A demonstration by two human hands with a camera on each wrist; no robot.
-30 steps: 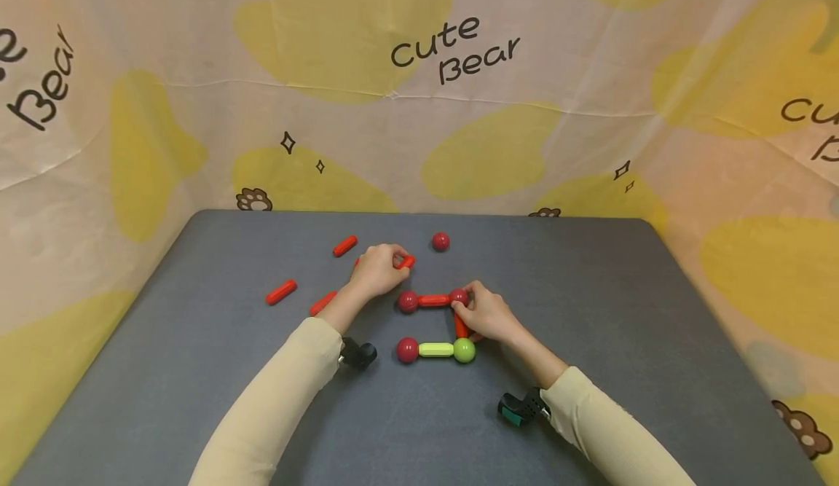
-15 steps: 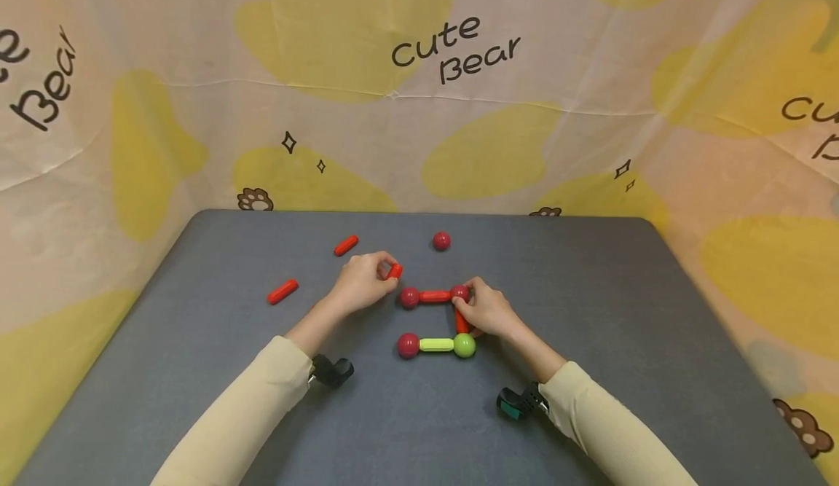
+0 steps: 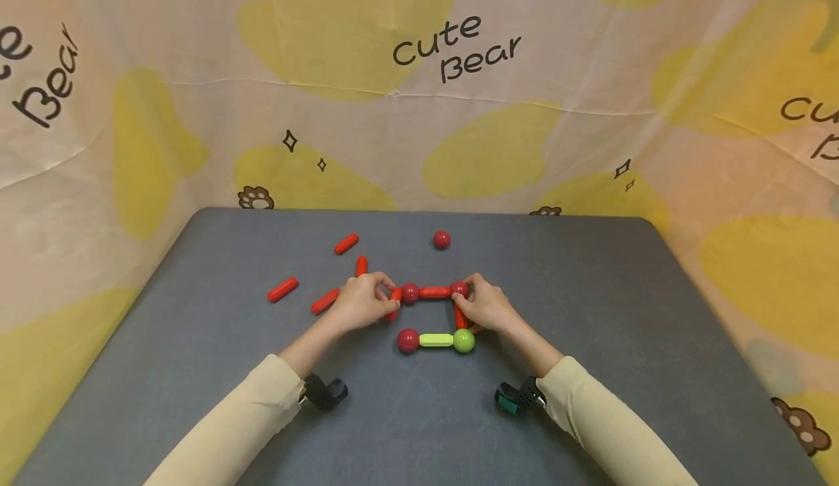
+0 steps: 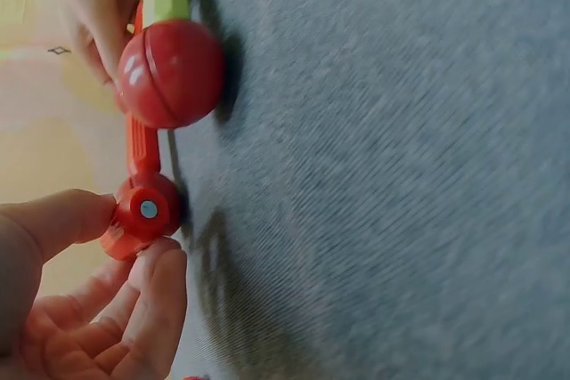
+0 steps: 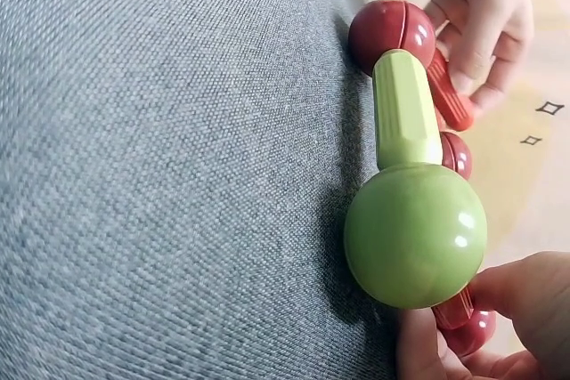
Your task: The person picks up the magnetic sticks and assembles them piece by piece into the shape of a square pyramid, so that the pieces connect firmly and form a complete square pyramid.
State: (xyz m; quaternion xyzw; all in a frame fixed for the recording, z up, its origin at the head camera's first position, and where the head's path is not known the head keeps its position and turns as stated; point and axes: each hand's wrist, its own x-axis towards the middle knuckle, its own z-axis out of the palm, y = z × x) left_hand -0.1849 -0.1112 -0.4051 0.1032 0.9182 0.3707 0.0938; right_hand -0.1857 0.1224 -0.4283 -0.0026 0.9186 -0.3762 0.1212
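Observation:
My left hand [image 3: 360,302] pinches a red magnetic rod [image 3: 395,304] between thumb and fingers, beside the far-left red ball [image 3: 410,294]. In the left wrist view, the rod's end [image 4: 147,209] with a silvery disc faces the camera. A red rod [image 3: 435,292] joins that ball to the far-right red ball [image 3: 459,289], which my right hand [image 3: 490,306] pinches. From there a second red rod [image 3: 461,318], partly behind the thumb, runs to the green ball [image 3: 464,340]. A light-green rod [image 3: 435,340] links the green ball to the near-left red ball [image 3: 408,340].
Several loose red rods lie left of the shape, including one far left [image 3: 283,290] and one farther back [image 3: 347,244]. A single red ball [image 3: 442,240] sits behind it. The grey table [image 3: 590,289] ends at a printed cloth backdrop [image 3: 367,49].
My left hand has carried the red rod leftward and toward me, down beside the far-left red ball, with the rod turned more upright in view. The right hand keeps its hold.

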